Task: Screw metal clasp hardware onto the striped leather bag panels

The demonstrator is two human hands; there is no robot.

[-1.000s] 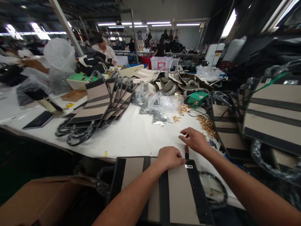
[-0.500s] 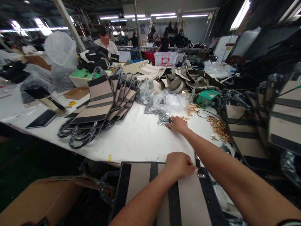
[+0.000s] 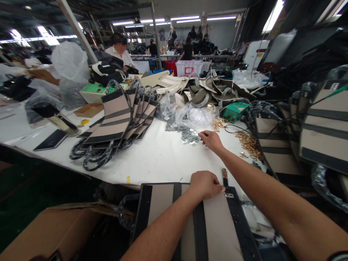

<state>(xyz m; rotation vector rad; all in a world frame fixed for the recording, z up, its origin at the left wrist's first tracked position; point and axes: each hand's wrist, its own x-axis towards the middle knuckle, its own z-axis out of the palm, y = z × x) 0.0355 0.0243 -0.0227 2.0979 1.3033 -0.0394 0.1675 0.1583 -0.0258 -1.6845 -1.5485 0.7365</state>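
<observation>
A flat beige and black bag panel (image 3: 221, 224) lies in front of me over the table's near edge. Curled on its upper part is my left hand (image 3: 205, 185), its fingertips by a small metal fitting (image 3: 229, 195) on the black border; what it holds, if anything, is hidden. My right hand (image 3: 211, 140) is closed in a pinch at the right edge of a pile of small silvery metal plates (image 3: 190, 137). Whatever is between its fingertips is too small to make out. A black strap with a metal tip (image 3: 224, 174) sticks up beyond the panel.
Stacked bag panels (image 3: 108, 119) with plastic-wrapped handles lie left. Gold-coloured metal pieces (image 3: 248, 145) and a green box (image 3: 236, 110) are at right, near more panels (image 3: 272, 145). Clear plastic (image 3: 195, 116) lies behind the plates. A cardboard box (image 3: 49, 232) stands below left.
My right hand has drawn slightly right, from over the silvery plates to their edge. My left hand stays on the panel. The strap's metal tip now shows more, and the view has shifted a little.
</observation>
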